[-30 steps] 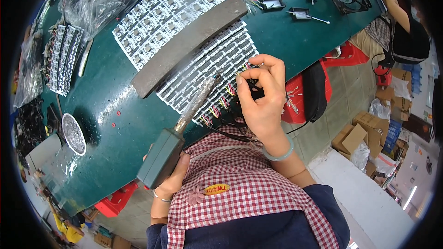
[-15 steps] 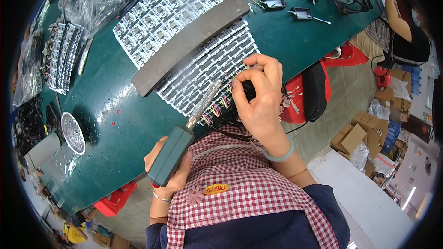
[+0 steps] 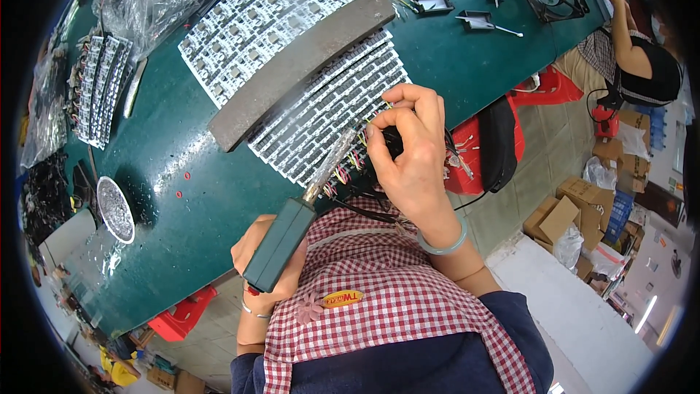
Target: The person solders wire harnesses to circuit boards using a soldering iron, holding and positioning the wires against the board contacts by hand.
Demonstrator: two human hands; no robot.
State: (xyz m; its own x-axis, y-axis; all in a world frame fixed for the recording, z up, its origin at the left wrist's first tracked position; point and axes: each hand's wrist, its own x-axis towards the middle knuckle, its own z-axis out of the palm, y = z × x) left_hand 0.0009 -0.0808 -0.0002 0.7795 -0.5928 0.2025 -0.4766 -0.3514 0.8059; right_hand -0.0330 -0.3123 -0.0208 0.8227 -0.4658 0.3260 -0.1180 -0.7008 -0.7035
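Gripping soldering iron (image 3: pixel 292 230), left hand (image 3: pixel 262 255) raised since earlier; right hand (image 3: pixel 412 153) pinching wires (image 3: pixel 350 168).

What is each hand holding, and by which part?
The left hand grips a soldering iron by its green handle. The right hand pinches thin wires at the circuit-board panel's edge.

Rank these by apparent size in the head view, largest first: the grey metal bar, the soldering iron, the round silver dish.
1. Grey metal bar, longest by far.
2. Soldering iron; it lies nearer the camera, so its size is flattered.
3. Round silver dish, plainly smallest.
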